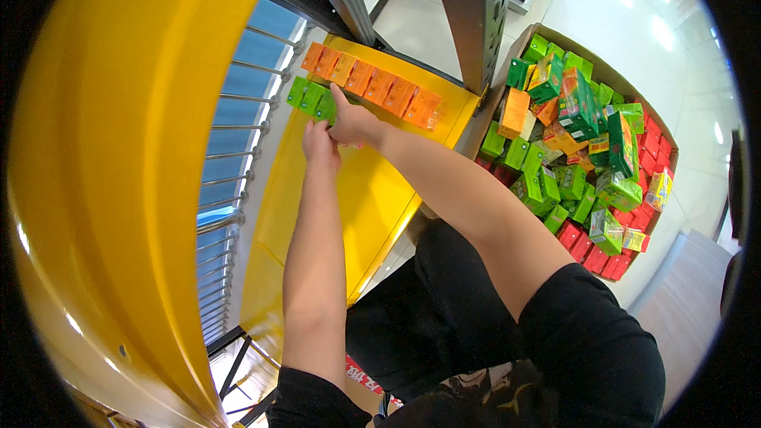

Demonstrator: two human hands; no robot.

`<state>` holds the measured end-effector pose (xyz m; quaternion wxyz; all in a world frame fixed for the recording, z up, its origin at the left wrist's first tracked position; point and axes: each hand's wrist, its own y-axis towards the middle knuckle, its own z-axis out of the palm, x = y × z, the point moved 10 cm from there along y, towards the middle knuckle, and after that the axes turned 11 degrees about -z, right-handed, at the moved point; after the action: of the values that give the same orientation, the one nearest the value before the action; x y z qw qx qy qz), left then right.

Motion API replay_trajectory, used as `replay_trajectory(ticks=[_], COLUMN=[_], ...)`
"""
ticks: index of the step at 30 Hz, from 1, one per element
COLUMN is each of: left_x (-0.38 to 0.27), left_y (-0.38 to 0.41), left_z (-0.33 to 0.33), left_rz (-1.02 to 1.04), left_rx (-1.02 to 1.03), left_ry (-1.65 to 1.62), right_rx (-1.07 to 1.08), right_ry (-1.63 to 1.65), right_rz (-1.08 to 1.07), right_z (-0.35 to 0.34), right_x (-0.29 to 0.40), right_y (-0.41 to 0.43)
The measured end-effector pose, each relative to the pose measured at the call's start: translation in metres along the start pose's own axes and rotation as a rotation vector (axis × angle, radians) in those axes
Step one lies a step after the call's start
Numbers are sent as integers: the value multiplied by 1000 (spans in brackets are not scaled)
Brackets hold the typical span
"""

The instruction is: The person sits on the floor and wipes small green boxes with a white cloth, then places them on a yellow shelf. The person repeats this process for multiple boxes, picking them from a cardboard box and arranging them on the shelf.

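On the yellow metal shelf, a row of green drink cartons stands beside a longer row of orange drink cartons. My right hand grips the near end of the green row, its thumb lying along the side facing the orange cartons. Close against it, my left hand reaches the opposite side of the same end, with its fingers mostly hidden. A small reddish patch shows under my right hand; what it belongs to is unclear.
A large cardboard box on the tiled floor holds piled green, red, orange and yellow cartons. Black perforated uprights stand beyond the shelf. Metal wire rods line its left side, and a curved yellow panel rises nearby.
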<state>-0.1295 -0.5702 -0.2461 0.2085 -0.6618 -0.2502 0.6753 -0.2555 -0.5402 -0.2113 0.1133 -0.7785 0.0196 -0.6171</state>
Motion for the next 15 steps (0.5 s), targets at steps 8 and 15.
replay_trajectory(ticks=[8,15], left_x=[61,124], left_y=[-30,-117], left_z=[-18,47], left_rz=[-129,-148], left_rx=[-177,20], left_ry=[-147,-294], right_rx=[-117,-287], right_ry=[-85,-71], right_rz=[-57,-56], right_z=[10,-19], right_x=[-32,-54], right_y=[-62,-122])
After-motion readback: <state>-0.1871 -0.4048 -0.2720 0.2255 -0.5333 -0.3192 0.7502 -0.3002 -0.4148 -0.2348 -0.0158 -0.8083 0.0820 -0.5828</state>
